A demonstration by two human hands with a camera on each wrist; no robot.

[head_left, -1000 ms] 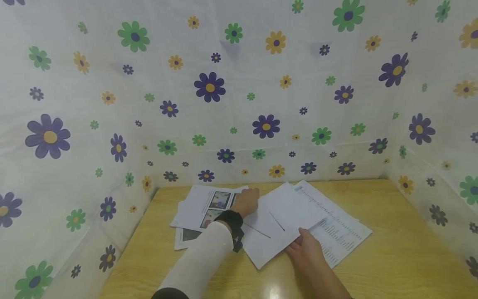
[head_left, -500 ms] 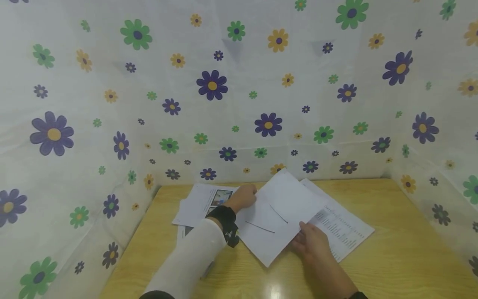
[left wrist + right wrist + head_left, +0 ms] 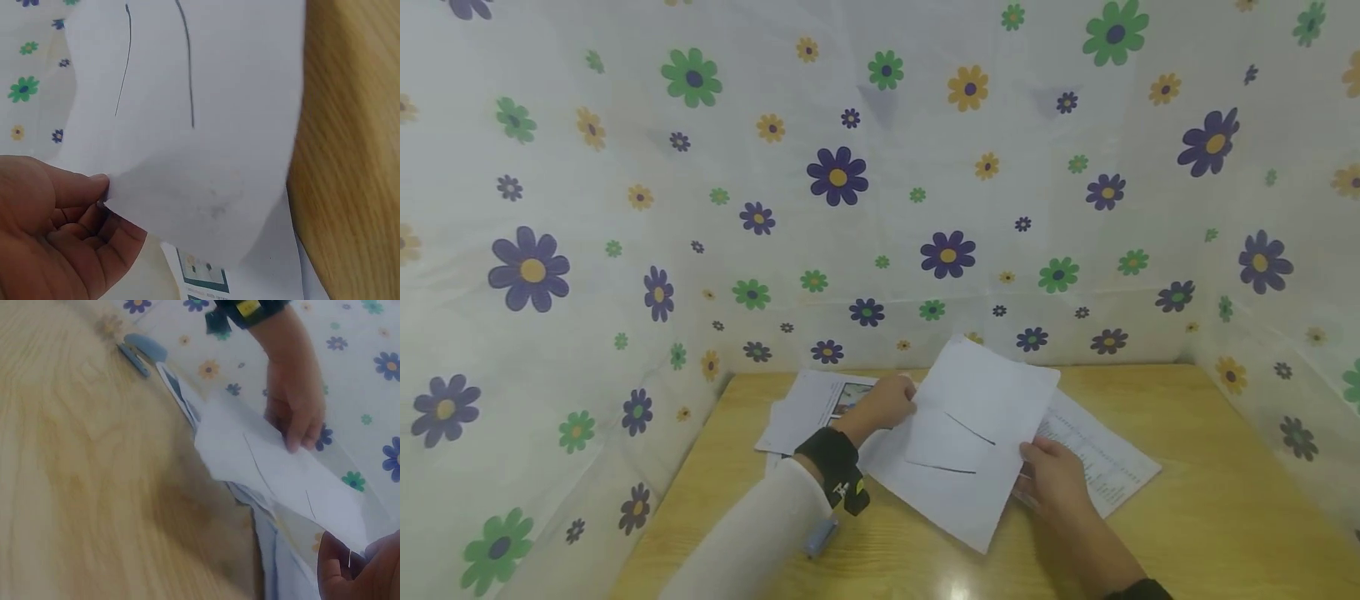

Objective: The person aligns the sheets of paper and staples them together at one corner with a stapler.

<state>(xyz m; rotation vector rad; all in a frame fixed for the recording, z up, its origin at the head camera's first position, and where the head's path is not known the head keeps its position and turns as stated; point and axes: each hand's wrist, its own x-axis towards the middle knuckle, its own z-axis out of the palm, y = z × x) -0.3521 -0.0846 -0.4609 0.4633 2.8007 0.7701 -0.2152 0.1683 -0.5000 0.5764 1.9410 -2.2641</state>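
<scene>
A white sheet of paper [image 3: 985,400] with two thin dark lines on it is held up between both hands, tilted above the table. My left hand [image 3: 883,404] pinches its left edge between thumb and curled fingers, plain in the left wrist view. On the opposite edge my right hand [image 3: 1060,479] grips the sheet, thumb on top and fingers behind. Printed sheets with pictures [image 3: 812,408] lie beneath and left of the left hand. Another printed sheet [image 3: 1108,454], covered in rows of text, lies behind the right hand.
A small blue object [image 3: 822,537] lies on the wooden table [image 3: 1225,517] by the left forearm; the right wrist view shows a rounded blue piece [image 3: 147,347] beside a slim one [image 3: 133,360]. A flower-patterned cloth [image 3: 880,208] walls the back and sides.
The lined sheet has been lifted and turned clockwise between the hands, apart from the text sheet. The right hand has moved right, the left forearm shifted left, and the blue object has come into view.
</scene>
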